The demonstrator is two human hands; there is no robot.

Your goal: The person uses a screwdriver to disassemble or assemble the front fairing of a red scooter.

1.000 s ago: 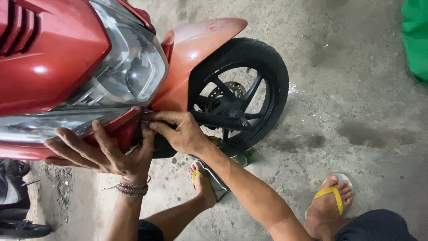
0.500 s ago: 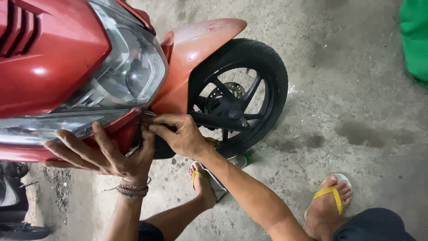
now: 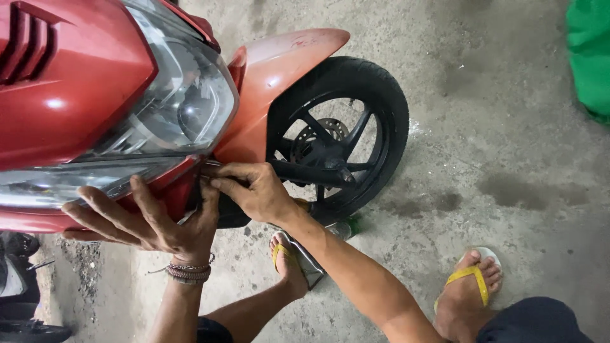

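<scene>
Nothing shifts: left hand (image 3: 149,222) stays spread on the glossy red scooter fairing (image 3: 70,95), right hand (image 3: 254,190) pinching its lower edge; black front wheel (image 3: 343,136) behind.

The left hand (image 3: 149,222) is spread flat, palm down, fingers (image 3: 95,213) fanned wide and pointing left, thumb raised toward the right hand. A stack of beaded bracelets is worn at its wrist. The right hand (image 3: 254,190) is curled, knuckles up, fingertips (image 3: 219,184) pinched together just beside the left thumb. Both forearms are extended up from below, the right one angled in from the lower right.
</scene>
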